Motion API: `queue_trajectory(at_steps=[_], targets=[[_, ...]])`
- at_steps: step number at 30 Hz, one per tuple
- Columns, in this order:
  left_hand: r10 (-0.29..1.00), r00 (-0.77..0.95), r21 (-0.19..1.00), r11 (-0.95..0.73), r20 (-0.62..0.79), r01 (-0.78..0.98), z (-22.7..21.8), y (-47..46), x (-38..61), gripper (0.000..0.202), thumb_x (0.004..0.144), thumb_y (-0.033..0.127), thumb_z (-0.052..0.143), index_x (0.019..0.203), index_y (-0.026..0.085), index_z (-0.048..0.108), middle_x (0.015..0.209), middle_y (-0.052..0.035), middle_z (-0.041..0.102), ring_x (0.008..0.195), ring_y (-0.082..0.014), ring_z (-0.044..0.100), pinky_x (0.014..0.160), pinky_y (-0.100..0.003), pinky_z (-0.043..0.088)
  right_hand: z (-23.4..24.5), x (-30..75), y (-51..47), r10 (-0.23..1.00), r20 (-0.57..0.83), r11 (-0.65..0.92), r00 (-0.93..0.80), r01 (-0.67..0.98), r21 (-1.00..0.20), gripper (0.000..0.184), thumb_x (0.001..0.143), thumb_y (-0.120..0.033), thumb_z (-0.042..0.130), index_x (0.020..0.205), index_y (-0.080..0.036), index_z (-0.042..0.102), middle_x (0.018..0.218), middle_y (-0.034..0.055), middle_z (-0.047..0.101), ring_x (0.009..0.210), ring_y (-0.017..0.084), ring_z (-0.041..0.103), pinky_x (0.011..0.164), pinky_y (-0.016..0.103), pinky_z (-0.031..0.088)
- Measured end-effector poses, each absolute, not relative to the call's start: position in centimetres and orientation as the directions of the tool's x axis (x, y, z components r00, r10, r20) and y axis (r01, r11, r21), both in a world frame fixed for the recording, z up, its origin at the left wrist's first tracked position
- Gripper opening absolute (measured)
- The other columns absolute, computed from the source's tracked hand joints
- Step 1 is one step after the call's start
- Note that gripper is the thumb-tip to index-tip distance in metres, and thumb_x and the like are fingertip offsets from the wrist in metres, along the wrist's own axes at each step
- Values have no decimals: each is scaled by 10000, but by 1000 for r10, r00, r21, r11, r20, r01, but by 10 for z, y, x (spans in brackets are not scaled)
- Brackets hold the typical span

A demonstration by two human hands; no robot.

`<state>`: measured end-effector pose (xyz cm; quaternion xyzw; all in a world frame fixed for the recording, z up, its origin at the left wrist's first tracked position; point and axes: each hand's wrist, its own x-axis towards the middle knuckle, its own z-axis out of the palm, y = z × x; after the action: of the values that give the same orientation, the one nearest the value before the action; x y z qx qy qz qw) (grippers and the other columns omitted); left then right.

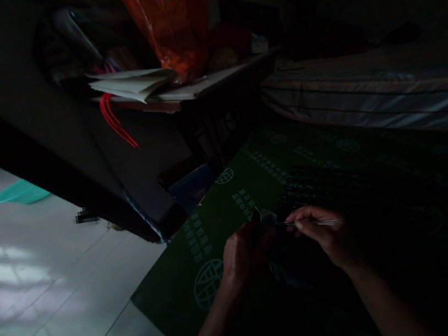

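The scene is very dark. My left hand (244,251) is curled around a small pale object (267,217) that I cannot name. My right hand (325,234) pinches a thin metal tool (323,223), like tweezers or a needle, whose tip points left at that small object. Both hands hover over a green printed mat (216,230) on the floor. Behind the hands lies a dark row of small items (305,184) that I cannot make out.
A low table (215,80) holds folded papers (132,83) and an orange plastic bag (170,20); red cords (115,122) hang from it. A striped mattress (383,90) lies at the right. A teal basin (21,192) sits on the pale tiled floor (39,305) at left.
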<state>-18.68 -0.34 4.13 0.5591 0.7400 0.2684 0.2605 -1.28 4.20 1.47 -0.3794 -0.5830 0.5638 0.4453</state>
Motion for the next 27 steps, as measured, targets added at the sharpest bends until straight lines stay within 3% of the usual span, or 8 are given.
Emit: queue_trajectory(at_steps=[3, 6, 10, 14, 16, 20, 23, 27], targets=[[962, -261, 667, 243, -76, 704, 37, 0, -185, 144, 720, 234, 524, 627, 154, 600, 524, 24, 472, 492, -95, 427, 477, -216, 247, 14, -13, 42, 941, 72, 56, -331, -59, -997, 163, 747, -316, 579, 774, -172, 650, 764, 45, 680, 672, 160, 626, 602, 270, 495], [962, -272, 779, 200, -39, 594, 38, -5, -187, 114, 716, 202, 525, 637, 147, 589, 555, 31, 473, 530, -91, 436, 492, -198, 288, 18, -11, 44, 959, 63, 42, -276, -79, -996, 213, 742, -364, 590, 747, -160, 649, 665, 42, 670, 591, 153, 616, 551, 265, 487], [952, -268, 968, 193, -146, 159, 48, -16, -190, 157, 717, 300, 597, 734, 145, 613, 618, 24, 558, 565, -98, 497, 513, -188, 365, 24, -7, 48, 984, 2, -46, -177, -269, -962, 271, 731, -418, 599, 722, -148, 624, 659, 54, 668, 540, 161, 624, 454, 248, 463], [957, -178, 964, 198, -229, -176, 54, -23, -187, 148, 703, 260, 640, 806, 154, 629, 692, -3, 640, 602, -116, 575, 586, -217, 458, 29, -4, 50, 969, -141, -219, -204, -434, -874, 324, 732, -480, 569, 736, -157, 586, 581, 21, 641, 398, 130, 563, 338, 216, 391], [953, -155, 944, 218, -261, -249, 55, -25, -185, 180, 681, 251, 670, 831, 158, 634, 697, -10, 653, 569, -119, 583, 564, -225, 474, 32, -3, 49, 927, -204, -324, -314, -396, -859, 358, 739, -501, 547, 837, -160, 599, 517, -4, 612, 345, 115, 520, 298, 196, 350], [952, -151, 926, 211, -268, -314, 55, -28, -178, 206, 658, 227, 694, 844, 157, 642, 678, -12, 661, 516, -110, 578, 536, -221, 482, 36, -6, 43, 808, -304, -435, -506, -163, -885, 453, 731, -494, 557, 1025, -151, 584, 409, -39, 551, 276, 100, 452, 253, 171, 302], [955, -130, 927, 216, -266, -308, 56, -30, -176, 180, 657, 222, 693, 817, 154, 645, 647, -7, 655, 502, -108, 576, 522, -213, 478, 39, -11, 38, 741, -339, -446, -580, -47, -894, 446, 711, -509, 574, 956, -137, 587, 395, -31, 548, 259, 92, 439, 238, 156, 284], [950, -129, 934, 242, -283, -263, 55, -32, -179, 146, 657, 236, 694, 764, 147, 651, 616, -3, 648, 502, -108, 576, 511, -200, 468, 41, -14, 34, 771, -276, -366, -573, -43, -930, 359, 676, -476, 621, 818, -150, 578, 418, -52, 527, 283, 69, 443, 236, 131, 273]])
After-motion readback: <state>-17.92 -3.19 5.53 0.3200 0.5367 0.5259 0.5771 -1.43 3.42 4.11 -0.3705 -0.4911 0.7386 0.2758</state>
